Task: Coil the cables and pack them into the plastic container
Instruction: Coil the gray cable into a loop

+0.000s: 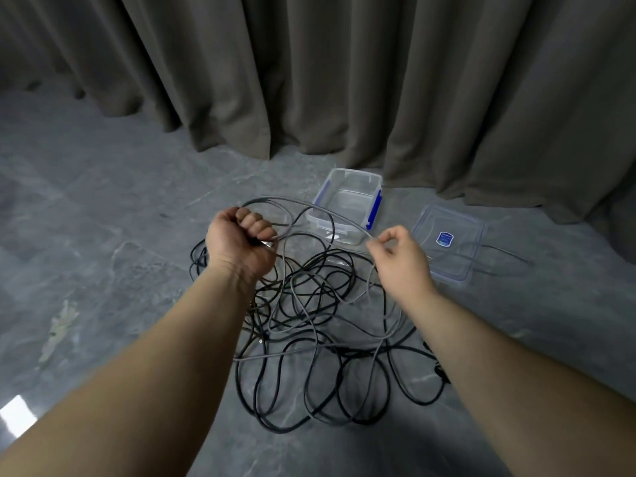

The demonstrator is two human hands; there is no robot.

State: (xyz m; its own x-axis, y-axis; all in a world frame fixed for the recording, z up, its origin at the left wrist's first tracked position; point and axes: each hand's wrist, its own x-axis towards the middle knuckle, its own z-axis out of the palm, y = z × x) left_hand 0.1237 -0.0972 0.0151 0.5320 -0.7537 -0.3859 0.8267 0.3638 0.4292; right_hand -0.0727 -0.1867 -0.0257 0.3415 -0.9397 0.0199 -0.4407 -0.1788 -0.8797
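Black and grey cables (309, 325); clear container (347, 204), blue clips (378, 204)

Can't read the blue label (444, 238) on the lid (447, 246), too small. Both forearms run off the near edge, right one hides some cable tangle (309, 332).

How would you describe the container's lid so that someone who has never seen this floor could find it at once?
Start at the grey curtain along the back and look down to the floor on the right. The lid lies flat there, to the right of the open plastic container and just beyond the right hand. Unlike the container, it is a flat clear sheet with a small blue sticker in its centre.
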